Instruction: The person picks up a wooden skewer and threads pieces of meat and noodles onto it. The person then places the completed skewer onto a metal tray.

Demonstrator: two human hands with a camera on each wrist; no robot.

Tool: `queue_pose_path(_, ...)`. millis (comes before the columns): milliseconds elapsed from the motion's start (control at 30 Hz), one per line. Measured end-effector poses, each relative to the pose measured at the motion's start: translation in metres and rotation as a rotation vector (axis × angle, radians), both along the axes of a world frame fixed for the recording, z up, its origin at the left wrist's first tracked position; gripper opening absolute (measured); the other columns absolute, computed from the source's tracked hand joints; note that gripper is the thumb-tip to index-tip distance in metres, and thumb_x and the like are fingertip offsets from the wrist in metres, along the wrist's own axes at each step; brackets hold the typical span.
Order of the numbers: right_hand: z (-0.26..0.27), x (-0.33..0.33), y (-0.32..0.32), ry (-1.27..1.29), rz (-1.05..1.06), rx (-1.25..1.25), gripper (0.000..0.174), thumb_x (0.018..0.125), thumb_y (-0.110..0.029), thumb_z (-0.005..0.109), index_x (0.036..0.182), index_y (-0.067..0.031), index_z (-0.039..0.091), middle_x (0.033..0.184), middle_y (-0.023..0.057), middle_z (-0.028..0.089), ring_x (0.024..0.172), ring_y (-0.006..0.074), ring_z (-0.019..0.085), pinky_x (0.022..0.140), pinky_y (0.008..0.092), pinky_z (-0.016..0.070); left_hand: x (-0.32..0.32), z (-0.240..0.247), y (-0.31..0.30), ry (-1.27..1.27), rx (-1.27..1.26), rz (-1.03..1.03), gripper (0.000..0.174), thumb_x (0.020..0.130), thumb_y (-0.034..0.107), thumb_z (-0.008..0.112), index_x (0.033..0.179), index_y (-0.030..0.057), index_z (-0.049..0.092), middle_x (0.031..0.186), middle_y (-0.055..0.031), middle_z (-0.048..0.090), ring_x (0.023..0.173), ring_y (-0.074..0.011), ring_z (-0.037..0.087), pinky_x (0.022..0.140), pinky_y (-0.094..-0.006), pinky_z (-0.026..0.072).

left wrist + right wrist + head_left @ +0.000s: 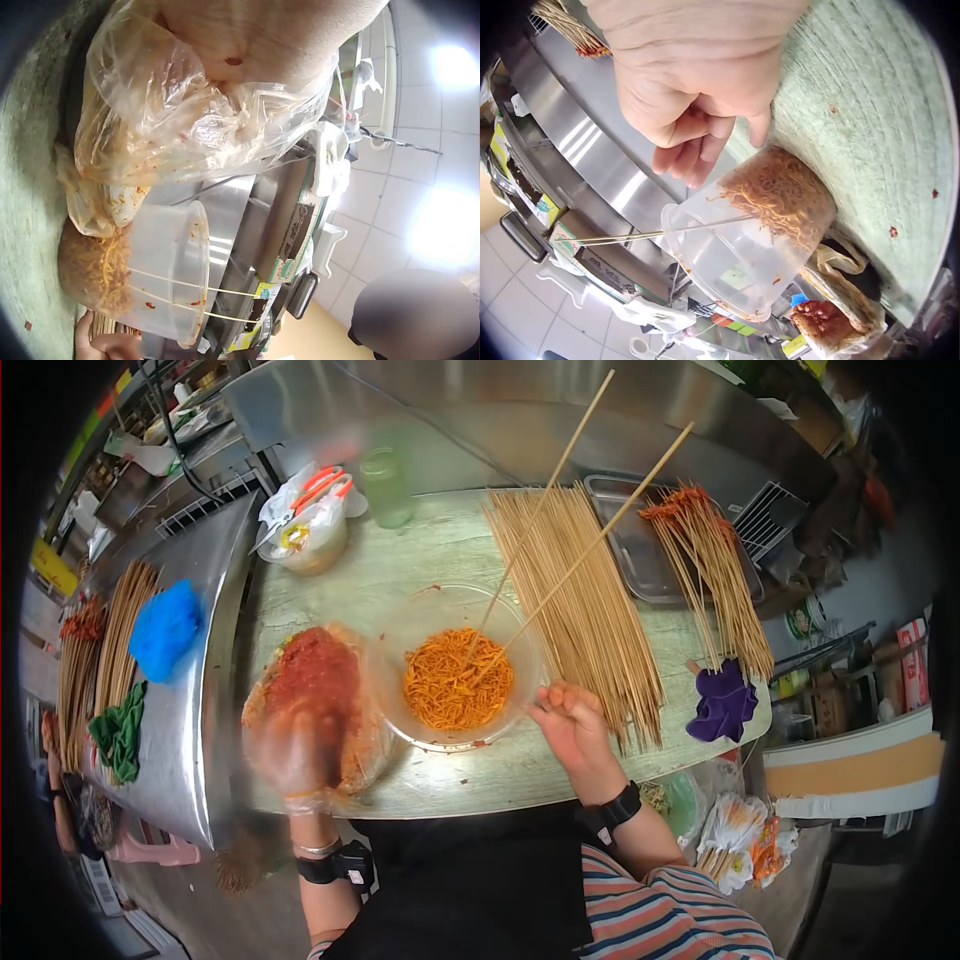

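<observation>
My left hand (300, 745), in a clear plastic glove, is blurred over the near side of a plastic bag (372, 745) holding red minced paste (315, 670). The crumpled glove (202, 127) hides its fingers in the left wrist view. Right of the bag stands a clear plastic tub (400, 730) of orange-brown shreds (455, 695), with two long thin sticks (560, 585) leaning out of it. My bare right hand (575, 730) hovers at the tub's right side, fingers loosely curled around nothing; the right wrist view puts its fingertips (694, 180) beside the tub wall.
Bare wooden skewers (580, 620) lie in a wide row right of the tub. Beyond them, loaded skewers (715, 570) lie across a metal tray (635, 575), near a purple cloth (722, 700). A bowl with orange-handled scissors (318, 490) and a green glass (385, 490) stand behind.
</observation>
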State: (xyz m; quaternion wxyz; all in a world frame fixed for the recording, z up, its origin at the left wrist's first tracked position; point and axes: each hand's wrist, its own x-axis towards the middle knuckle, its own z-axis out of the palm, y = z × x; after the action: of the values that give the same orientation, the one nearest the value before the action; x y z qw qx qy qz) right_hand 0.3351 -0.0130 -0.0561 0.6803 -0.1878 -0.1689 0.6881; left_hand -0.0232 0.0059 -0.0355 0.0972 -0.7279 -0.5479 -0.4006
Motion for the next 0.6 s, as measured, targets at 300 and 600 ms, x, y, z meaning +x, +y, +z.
queue_pose_path(300,0.007,-0.002,0.001,-0.015,0.012,0.002,0.016,0.08,0.006,0.048,0.07,-0.004,0.056,0.084,0.0072,0.056,0.109,0.0285,0.053,0.103,0.052,0.0325,0.014,0.008,-0.001,-1.652,-0.321,-0.269,0.02,0.085,0.006,0.059,0.1,-0.0077,0.058,0.084,-0.0122,0.062,0.065,-0.0153,0.058,0.058,-0.0234,0.0486)
queue_pose_path(600,0.008,-0.002,0.002,-0.023,0.053,-0.02,0.015,0.077,0.006,0.048,0.078,-0.0045,0.058,0.1,0.0098,0.059,0.117,0.0272,0.046,0.105,0.0486,0.0289,-0.033,-0.039,-0.006,-1.549,-0.457,-0.496,0.047,0.093,0.036,0.038,0.116,-0.0043,0.046,0.121,-0.0227,0.047,0.107,-0.0343,0.043,0.095,-0.0486,0.0329)
